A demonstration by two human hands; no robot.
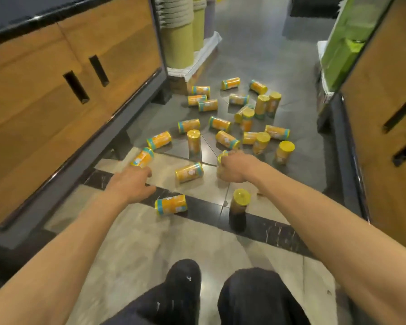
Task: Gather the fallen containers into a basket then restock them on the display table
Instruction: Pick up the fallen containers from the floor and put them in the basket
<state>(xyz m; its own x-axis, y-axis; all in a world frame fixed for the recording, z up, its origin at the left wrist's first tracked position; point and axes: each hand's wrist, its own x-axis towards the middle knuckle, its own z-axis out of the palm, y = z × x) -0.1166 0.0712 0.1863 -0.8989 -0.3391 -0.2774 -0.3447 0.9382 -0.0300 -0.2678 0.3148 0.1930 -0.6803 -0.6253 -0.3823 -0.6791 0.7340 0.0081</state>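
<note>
**Cans strewn across a shop aisle floor**

Yellow cans [227, 139] lie and stand scattered on glossy grey and beige tiles [131, 242] crossed by a black marble strip [267, 229]. They sit between two wooden cabinets [56, 90] (dark slot handles on both). The right hand [234, 167] has its fingers curled round one can [222, 157]. The left hand [130, 184] reaches just beside another can [142, 158]; whether it grips anything is unclear.

Both bare forearms [63, 240] reach forward and down, converging ahead of the bent knees [184, 277] in dark trousers. Left hand [131, 184]: palm down, fingers stretched forward and loosely spread, thumb out to the side. Right hand [232, 168]: knuckles up, fingers curled round a container [222, 157], wrist slightly bent.
</note>
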